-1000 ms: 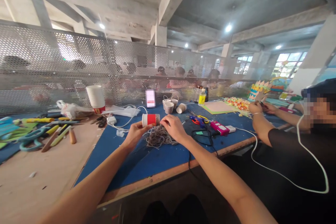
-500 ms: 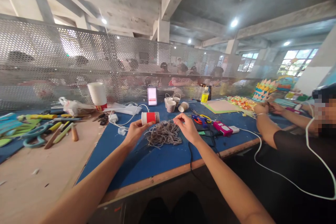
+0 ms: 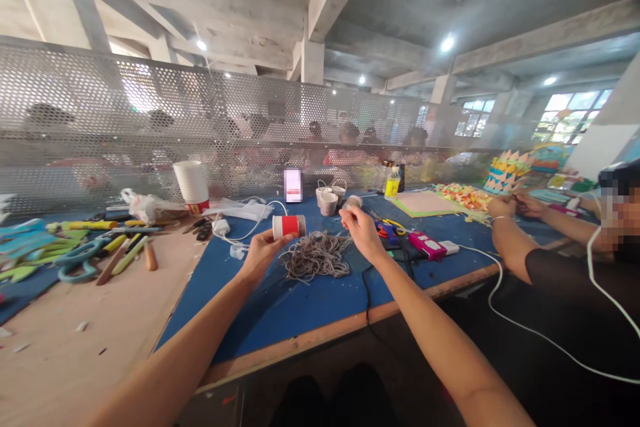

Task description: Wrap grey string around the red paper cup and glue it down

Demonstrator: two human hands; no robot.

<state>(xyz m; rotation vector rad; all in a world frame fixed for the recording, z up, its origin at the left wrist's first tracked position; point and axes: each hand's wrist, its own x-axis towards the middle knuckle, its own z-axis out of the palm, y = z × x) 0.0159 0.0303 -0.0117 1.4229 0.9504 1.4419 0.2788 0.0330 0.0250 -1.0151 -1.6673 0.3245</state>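
Observation:
My left hand (image 3: 261,255) grips a paper cup (image 3: 287,226) lying sideways in the air, white with a red band. Grey cord seems to be wound round the cup's right end. Just below it, a loose heap of grey cord (image 3: 320,257) rests on the blue table. To the right of the heap, my right hand (image 3: 364,233) is raised with thumb and fingers pinched together; what they hold, if anything, is too small to make out. Behind the hands stand several small grey-white cups (image 3: 329,203), some with handles. Another cup (image 3: 354,201) is partly hidden by my right hand.
A stack of paper cups (image 3: 192,183) and a phone (image 3: 293,185) stand near the perforated metal screen (image 3: 240,107). Scissors (image 3: 80,261) and other tools lie at left. A pink box (image 3: 427,245) and white cable are at right, where a co-worker's hands (image 3: 504,207) work.
My right hand has moved a little to the right, away from the cup, and now covers part of the cup behind it. The view has shifted slightly. My left hand still holds the cup.

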